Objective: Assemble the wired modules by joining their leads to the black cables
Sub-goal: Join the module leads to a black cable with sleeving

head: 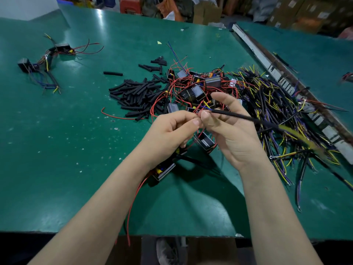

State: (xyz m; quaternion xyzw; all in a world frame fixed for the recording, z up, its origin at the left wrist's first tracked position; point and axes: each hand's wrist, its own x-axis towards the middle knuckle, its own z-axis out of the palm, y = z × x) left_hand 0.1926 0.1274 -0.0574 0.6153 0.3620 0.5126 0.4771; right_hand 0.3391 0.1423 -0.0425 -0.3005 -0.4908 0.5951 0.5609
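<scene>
Both hands [200, 129] pinch black cable [248, 118], pointing right, slightly downward.

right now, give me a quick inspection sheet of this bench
surface: green table, speckled with small white bits
job's things: heap of wired modules at centre; one module under the hands
clutter: pile of short black tubes; finished sets far left
grips: left hand and right hand pinch wire ends together; right holds a black cable
cables: cable heap at right; loose red wire over the near edge
surroundings: cardboard boxes behind
</scene>
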